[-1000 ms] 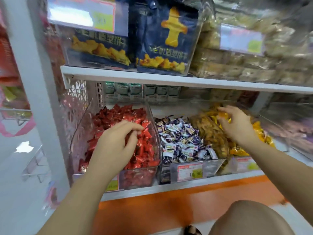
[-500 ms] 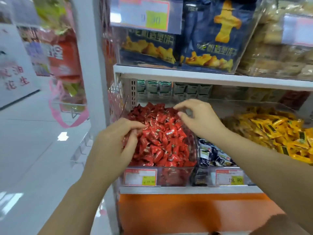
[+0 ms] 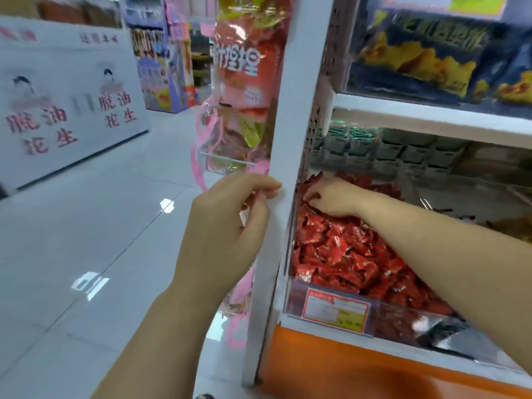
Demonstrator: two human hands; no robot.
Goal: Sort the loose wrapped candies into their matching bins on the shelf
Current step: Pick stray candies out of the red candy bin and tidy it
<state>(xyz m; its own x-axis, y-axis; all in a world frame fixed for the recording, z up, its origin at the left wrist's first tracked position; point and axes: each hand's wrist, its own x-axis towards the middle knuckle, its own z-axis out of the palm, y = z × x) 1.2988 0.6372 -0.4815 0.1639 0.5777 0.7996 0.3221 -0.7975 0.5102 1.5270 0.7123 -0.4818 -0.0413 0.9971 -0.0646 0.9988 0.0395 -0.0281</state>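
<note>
A clear bin [image 3: 383,318] on the lower shelf is heaped with red wrapped candies [image 3: 339,251]. My right hand [image 3: 331,197] reaches across into the far left of that heap, fingertips curled down and pinching among the red wrappers. My left hand [image 3: 227,223] hangs outside the shelf, just left of the white upright post [image 3: 285,139]. Its fingers are curled toward the thumb, and whether anything sits inside them is hidden. The other candy bins lie off to the right, mostly out of view.
Red and pink snack bags [image 3: 244,67] with pink ribbon hang on the post's left side. Blue snack packs [image 3: 426,53] fill the upper shelf. A price label [image 3: 335,308] fronts the bin, above an orange base [image 3: 345,370]. A glossy aisle floor [image 3: 86,240] spreads left.
The view swung left. My right hand crossed from the yellow candies to the red bin's far left corner. My left hand drew out of the red bin to the post's left.
</note>
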